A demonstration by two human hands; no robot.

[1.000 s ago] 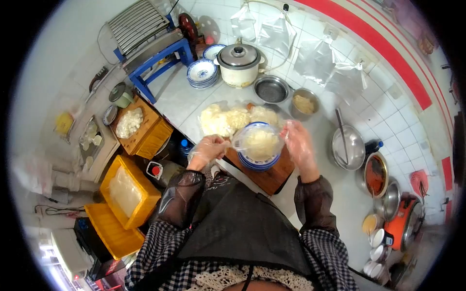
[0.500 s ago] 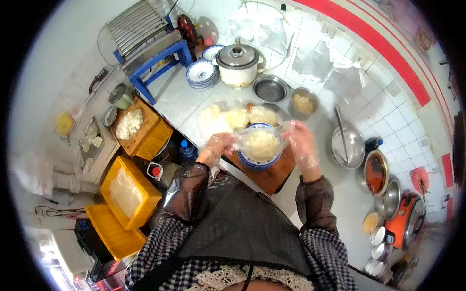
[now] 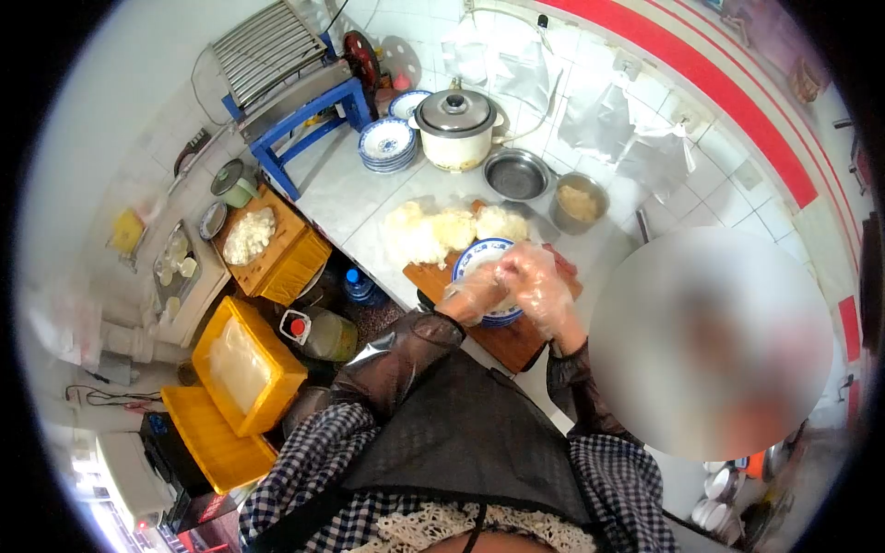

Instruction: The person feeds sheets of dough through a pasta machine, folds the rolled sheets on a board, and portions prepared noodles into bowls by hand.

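My left hand (image 3: 475,297) and my right hand (image 3: 539,288), both in clear plastic gloves, meet over a stack of blue-and-white plates (image 3: 461,267). The fingers of both are closed and pressed together at the top. Between them they seem to gather a clear plastic bag, mostly hidden by the hands and gloves. Under the stack lies a wooden board (image 3: 516,346). Just behind it, pale noodle bundles (image 3: 452,226) sit on the counter, reaching the board's far edge.
At the back stand more stacked plates (image 3: 387,143), a lidded white pot (image 3: 454,129), a dark metal bowl (image 3: 516,173) and a metal pot of noodles (image 3: 579,201). Yellow trays (image 3: 244,369) are at the left. A large blurred patch covers the right side of the counter.
Half a second ago my hands were apart, stretching a clear bag around pale noodles over the plates. Now they have come together, and the noodles there are covered by them.
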